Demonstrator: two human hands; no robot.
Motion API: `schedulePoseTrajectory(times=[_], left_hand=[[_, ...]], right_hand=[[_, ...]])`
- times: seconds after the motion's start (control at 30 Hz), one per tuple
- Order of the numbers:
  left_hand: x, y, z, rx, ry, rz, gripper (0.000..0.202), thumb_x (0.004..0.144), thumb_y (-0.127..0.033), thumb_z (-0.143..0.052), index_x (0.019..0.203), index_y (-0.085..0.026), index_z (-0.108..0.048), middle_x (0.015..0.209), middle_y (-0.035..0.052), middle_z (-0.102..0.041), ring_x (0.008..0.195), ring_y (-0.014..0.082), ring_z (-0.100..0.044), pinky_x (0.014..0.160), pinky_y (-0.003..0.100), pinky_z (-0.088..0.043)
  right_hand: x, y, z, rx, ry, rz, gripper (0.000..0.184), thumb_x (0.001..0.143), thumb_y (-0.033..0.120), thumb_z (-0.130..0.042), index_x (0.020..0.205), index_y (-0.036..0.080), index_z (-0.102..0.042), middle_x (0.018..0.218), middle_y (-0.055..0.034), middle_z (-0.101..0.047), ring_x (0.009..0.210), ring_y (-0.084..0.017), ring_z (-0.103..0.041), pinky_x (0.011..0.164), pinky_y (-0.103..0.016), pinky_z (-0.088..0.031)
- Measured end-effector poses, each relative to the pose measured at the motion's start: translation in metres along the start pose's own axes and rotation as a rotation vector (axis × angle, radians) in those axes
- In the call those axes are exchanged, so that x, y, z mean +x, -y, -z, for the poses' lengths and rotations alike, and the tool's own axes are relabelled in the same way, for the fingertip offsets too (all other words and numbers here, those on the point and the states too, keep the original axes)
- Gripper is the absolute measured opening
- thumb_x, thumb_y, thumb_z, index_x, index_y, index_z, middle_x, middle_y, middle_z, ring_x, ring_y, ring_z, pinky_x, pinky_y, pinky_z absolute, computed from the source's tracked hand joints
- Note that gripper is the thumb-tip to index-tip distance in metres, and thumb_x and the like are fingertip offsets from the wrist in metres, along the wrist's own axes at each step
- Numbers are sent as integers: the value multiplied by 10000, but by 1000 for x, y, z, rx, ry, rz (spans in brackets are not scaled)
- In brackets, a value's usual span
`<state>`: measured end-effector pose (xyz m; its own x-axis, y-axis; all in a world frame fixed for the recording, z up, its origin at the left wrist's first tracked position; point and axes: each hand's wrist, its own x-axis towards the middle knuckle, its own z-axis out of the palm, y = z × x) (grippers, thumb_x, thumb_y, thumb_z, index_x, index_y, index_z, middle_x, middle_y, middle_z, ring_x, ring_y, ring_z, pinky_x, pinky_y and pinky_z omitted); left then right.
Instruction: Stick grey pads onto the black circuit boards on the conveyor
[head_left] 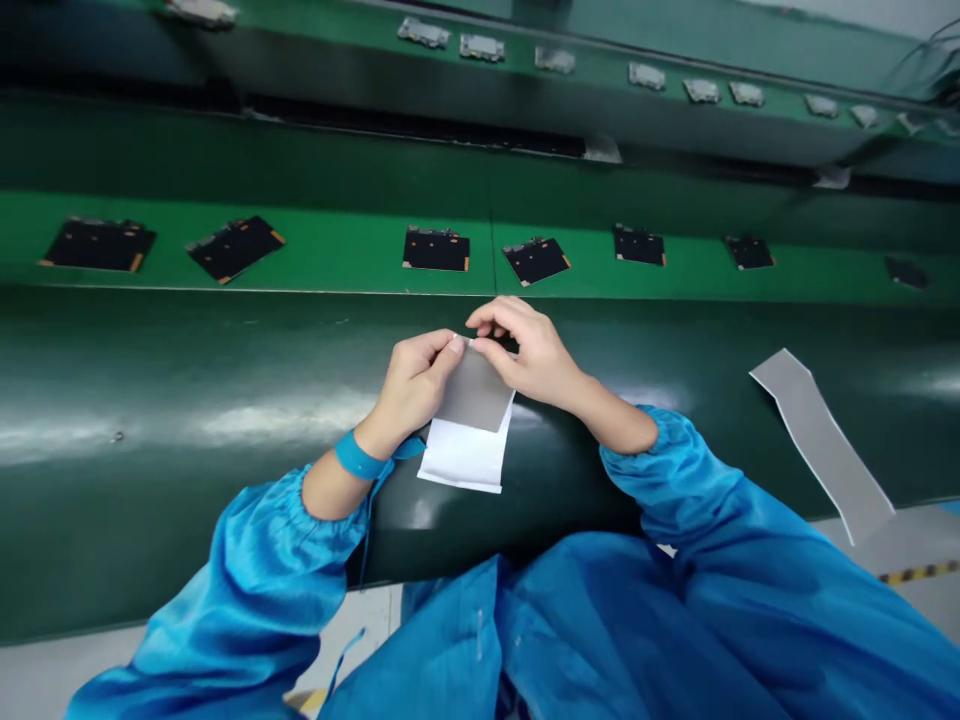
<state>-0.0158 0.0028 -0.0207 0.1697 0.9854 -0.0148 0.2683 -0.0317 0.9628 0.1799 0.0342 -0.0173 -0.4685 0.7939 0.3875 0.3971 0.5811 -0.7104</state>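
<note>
Both hands meet over the dark green bench (187, 420), pinching the top edge of a small grey sheet (474, 392) that has a white backing piece (463, 458) hanging below it. My left hand (411, 385), with a blue wrist strap, grips the sheet's upper left corner between thumb and fingers. My right hand (525, 352) has its fingers curled and pinched at the upper right corner. Both arms wear bright blue sleeves.
A long grey strip (821, 440) lies on the bench at the right. Beyond the bench, a green conveyor belt (337, 255) carries several black square boards (436, 249). A higher green shelf (600, 70) holds several small silver parts.
</note>
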Motion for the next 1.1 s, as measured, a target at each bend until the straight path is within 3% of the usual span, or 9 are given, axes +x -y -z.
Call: schedulePoseTrajectory(times=[0.13,0.37,0.47,0.6,0.67,0.8,0.93,1.1], left_hand=[[-1,-2,-1,30,62,3,398,954,-482,-552,685,-188,-546,654,-17,-416,635,134,-347,561,281,-270],[-2,2,-3,-42,51,92,423,936,-493,-568,641,-210,-462,620,-27,-360,596,129,-288,512,280,-226],[-1,2,-4,-62,82,91,405,911,-495,-587,650,-208,-475,614,-31,-380,594,123,-302,519,269,-239],[0,2,-5,5,123,58,362,874,-470,-593,655,-196,-505,611,-29,-420,598,119,-347,551,263,-268],[0,2,-6,41,113,54,353,875,-460,-580,653,-190,-523,597,-30,-422,586,118,-344,546,264,-259],[0,3,-7,72,107,40,328,888,-438,-559,711,-167,-607,631,-12,-517,595,121,-388,562,265,-290],[0,3,-6,81,124,26,304,871,-422,-570,742,-157,-646,662,1,-575,612,131,-432,582,267,-326],[0,4,-6,118,93,33,287,847,-408,-592,730,-152,-649,652,7,-589,615,138,-452,589,269,-360]], right_hand=[[-1,1,-2,-153,12,81,160,1026,195,-558,869,207,-588,866,-56,-645,839,-220,-552,812,-372,-469],[-8,7,-8,-544,69,144,289,1077,198,-443,821,221,-574,881,-98,-638,868,-258,-551,723,-398,-420],[-8,4,-12,-389,56,111,217,1031,174,-464,830,222,-529,884,-81,-620,852,-233,-564,696,-371,-437],[-7,-6,-13,66,-72,-118,111,972,201,-536,871,229,-499,805,-10,-564,682,-161,-525,624,-312,-454],[-7,-9,-12,131,-96,-181,43,976,232,-565,943,229,-537,826,-5,-595,654,-151,-513,626,-308,-466],[-9,-6,-13,-7,-30,-40,214,949,145,-577,1146,230,-581,1004,-49,-711,792,-186,-598,767,-348,-524],[-12,-1,-15,-201,11,120,196,1042,139,-480,1169,215,-609,1034,-90,-721,967,-241,-639,856,-395,-535],[-14,7,-14,-457,74,173,287,1094,152,-401,1163,206,-674,994,-100,-714,935,-247,-609,783,-382,-511]])
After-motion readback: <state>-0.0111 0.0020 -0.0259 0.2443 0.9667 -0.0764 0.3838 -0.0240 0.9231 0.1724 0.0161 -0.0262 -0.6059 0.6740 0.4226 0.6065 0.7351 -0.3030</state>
